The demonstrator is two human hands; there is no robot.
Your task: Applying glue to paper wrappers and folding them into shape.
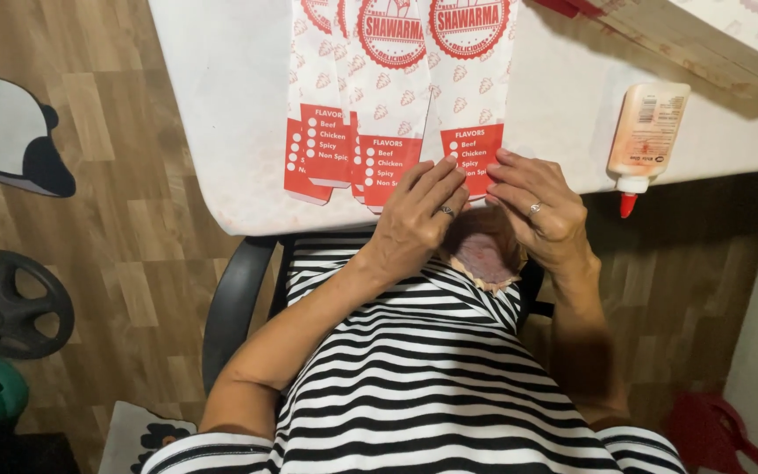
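From the head camera, three flat red-and-white printed paper sleeves [394, 96] lie side by side and overlapping on a white, faintly smudged worktop [221, 123]. Each sleeve is a long narrow strip of thin paper with a round red emblem near its far end, a scatter of small pale red motifs along the middle, and a solid red panel with white dots and lines of print at the near end. The near ends reach almost to the worktop's near edge; the rightmost sleeve's red panel lies directly under both hands.

The left hand [414, 219] rests palm down at the near edge of the worktop, its fingers [436, 180] straight and held close together, tips touching the lower end of the rightmost sleeve; a ring shows on one finger. The right hand [541, 211] lies just beside it, also palm down, fingers [506, 167] slightly curved and close together, tips on the same sleeve's red panel; it too wears a ring. Neither hand pinches anything that can be seen.

To the right of the sleeves, well apart from them, a soft peach-coloured plastic squeeze bottle with a white collar and red pointed nozzle [645, 136] lies on its side, nozzle overhanging the worktop edge. Beyond the bottle, at the far right corner, sits a thick stack of flat paper sheets [704, 44]. The person wears a black-and-white striped top [432, 377] and sits in a black-armed chair [234, 298] on wood-pattern flooring [116, 175].
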